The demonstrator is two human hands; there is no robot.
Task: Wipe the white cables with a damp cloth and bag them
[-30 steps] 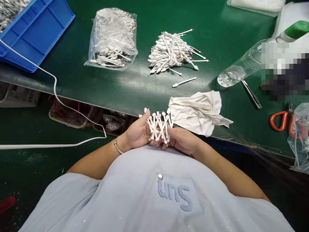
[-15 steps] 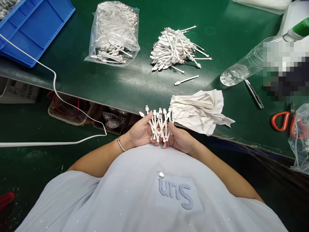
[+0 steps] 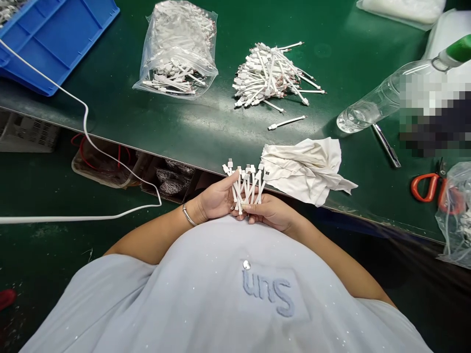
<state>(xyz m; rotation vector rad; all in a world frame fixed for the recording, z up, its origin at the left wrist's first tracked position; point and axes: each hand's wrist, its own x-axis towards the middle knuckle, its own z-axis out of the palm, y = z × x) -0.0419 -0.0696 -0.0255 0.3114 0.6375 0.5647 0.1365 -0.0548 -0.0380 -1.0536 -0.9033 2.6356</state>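
A fanned bunch of short white USB cables (image 3: 247,184) is held between my two hands, close to my shirt front. Their plugs point away from me and the bare wire ends point toward me. My left hand (image 3: 218,198) cups the bunch from the left, its thumb lying over the cables. From the right, my right hand (image 3: 270,212) closes on the lower ends with its thumb across them. Fingers under the bunch are partly hidden. On the table beyond lies a heap of similar cables (image 3: 268,76), with a single cable (image 3: 287,122) apart in front of it.
A plastic bag of cables (image 3: 178,49) and a blue crate (image 3: 55,39) stand to the left. A crumpled white cloth (image 3: 305,169) lies at the table edge. Rightward are a clear bottle (image 3: 379,98), a utility knife (image 3: 386,145) and red-handled scissors (image 3: 425,188). A white cord (image 3: 85,122) hangs over the left edge.
My right thumb has moved from the side of the bunch down across the lower cable ends. The cables are gathered a little closer together. The view has shifted slightly.
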